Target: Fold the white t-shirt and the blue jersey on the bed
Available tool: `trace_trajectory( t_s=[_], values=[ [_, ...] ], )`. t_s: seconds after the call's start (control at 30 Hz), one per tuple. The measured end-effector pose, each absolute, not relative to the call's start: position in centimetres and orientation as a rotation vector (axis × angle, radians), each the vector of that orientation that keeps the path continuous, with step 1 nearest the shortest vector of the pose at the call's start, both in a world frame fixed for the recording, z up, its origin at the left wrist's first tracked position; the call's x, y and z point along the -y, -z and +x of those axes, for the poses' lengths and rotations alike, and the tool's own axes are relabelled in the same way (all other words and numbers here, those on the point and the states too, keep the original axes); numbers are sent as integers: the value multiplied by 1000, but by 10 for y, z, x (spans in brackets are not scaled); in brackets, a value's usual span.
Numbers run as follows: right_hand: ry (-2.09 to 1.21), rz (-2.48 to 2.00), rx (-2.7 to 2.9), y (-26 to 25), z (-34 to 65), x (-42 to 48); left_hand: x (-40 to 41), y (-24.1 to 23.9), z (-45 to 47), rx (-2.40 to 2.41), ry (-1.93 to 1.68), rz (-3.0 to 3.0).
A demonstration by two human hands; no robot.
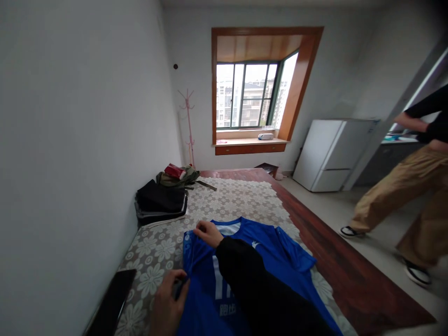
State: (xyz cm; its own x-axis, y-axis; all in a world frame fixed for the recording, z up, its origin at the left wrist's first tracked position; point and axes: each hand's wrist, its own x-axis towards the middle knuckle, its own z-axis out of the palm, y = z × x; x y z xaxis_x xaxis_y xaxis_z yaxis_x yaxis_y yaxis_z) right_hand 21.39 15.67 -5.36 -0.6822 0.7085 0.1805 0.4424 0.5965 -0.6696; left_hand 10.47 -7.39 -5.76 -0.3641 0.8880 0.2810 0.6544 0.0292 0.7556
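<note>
A blue T-shirt point(269, 249) with white lettering and a small white emblem lies front up on a patterned tablecloth point(238, 200). My right hand point(209, 233) reaches across it in a black sleeve, fingers pinched on the shoulder left of the collar. Lower down, my left hand point(168, 301) grips the left edge of the shirt near the sleeve. A dark bit shows between its thumb and fingers, too small to make out clearly. The right-hand sleeve of the shirt lies spread out. My right forearm hides part of the lettering.
Folded black clothes point(161, 200) and a green bag point(191, 176) with a red packet point(175, 171) lie by the wall. A black flat object point(114, 298) is at the near left. Beyond stand a pink coat rack point(189, 116) and white fridge point(332, 154). A person point(402, 182) stands right.
</note>
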Motion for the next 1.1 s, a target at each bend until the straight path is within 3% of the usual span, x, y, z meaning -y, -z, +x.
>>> trace_trajectory(
  t_s=[0.27,0.57,1.1],
  values=[
    [-630,-1047,2410,60,293,-142,76,59,118,-1778,-781,1882],
    [-446,-583,2759,78,225,-139,94,97,89,-1909,-878,2028],
    [-447,-969,2768,79,158,-180,98,92,78,-2116,-979,1477]
  ],
)
